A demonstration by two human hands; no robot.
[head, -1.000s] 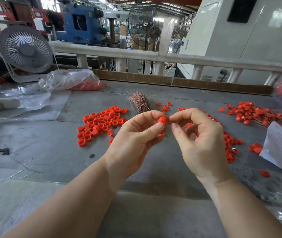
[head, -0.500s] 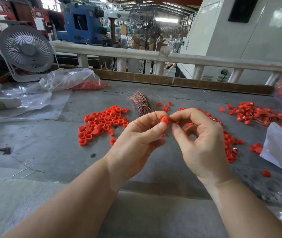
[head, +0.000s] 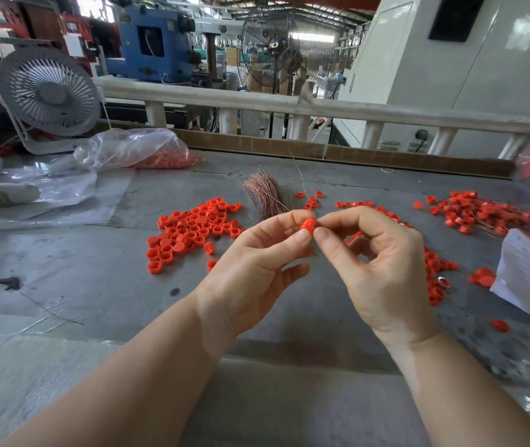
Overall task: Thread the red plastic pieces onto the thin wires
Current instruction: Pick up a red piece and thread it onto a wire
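1. Left hand (head: 250, 272) pinches a small red plastic ring-shaped piece (head: 308, 226) btwn thumb tip and index tip; other fingers curled loosely under, holding nothing visible.
2. Right hand (head: 383, 269) has thumb and index tips closed together, touching the piece's right side. Looks like a pinch on a thin wire (head: 299, 175), but the grip point itself is too fine to see.
3. Key relation: the piece sits right btwn the two pairs of fingertips, both hands equally close. A fine wire strand rises from just behind the piece, up and slightly left, away from the fingers; its long axis is near vertical. A short bit seems to poke out below the fingertips too. My read: the wire is passing thru the piece, and the next move is sliding the piece along that axis.
4. Loose red pieces (head: 192, 230) lie well left of the fingers on the grey table (head: 63, 269); a bundle of thin copper-coloured wires (head: 266, 195) lies just behind the left fingertips; more pieces (head: 483, 214) right of the right hand.
5. Hard to tell: the piece's hole, whether the wire is really thru it, and the wire's lower end. The right palm hides pieces behind it.
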